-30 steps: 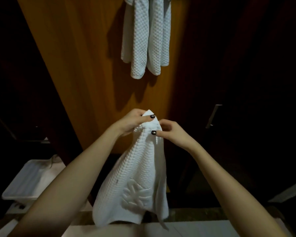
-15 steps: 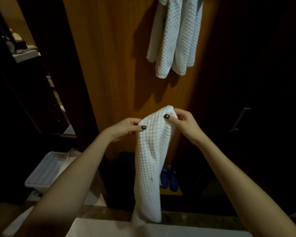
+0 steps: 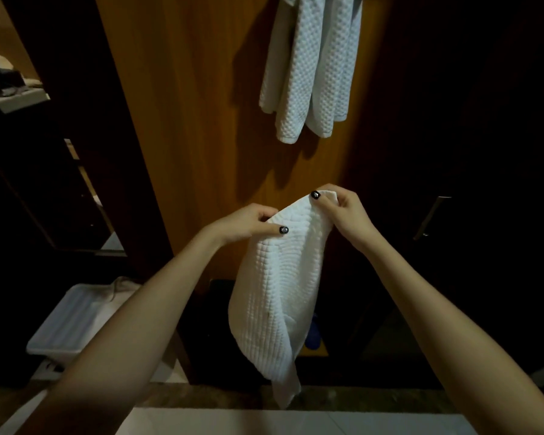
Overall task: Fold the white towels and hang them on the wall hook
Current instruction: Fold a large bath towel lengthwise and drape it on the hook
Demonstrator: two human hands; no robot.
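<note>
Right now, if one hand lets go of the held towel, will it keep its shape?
Probably flops: the towel hangs limp below the left hand and right hand pinching its top edge. Likely light, since fingertip pinches carry it. Waffle weave looks grippy, so slipping seems unlikely.

I'm indoors in a lived-in room, a home or a hotel room, I can't tell which, standing at what looks like a closet. In front of me is a warm wooden panel [image 3: 195, 127] with white towels [image 3: 308, 73] hanging from near its top. To my right a dark door [image 3: 484, 146] carries a slim metal handle [image 3: 431, 218]. Low down, blue slippers [image 3: 313, 336] sit on a shelf in a dark recess. On the left a white plastic bin [image 3: 66, 324] stands on the floor, and pale tiles [image 3: 296, 422] lie underfoot.
</note>
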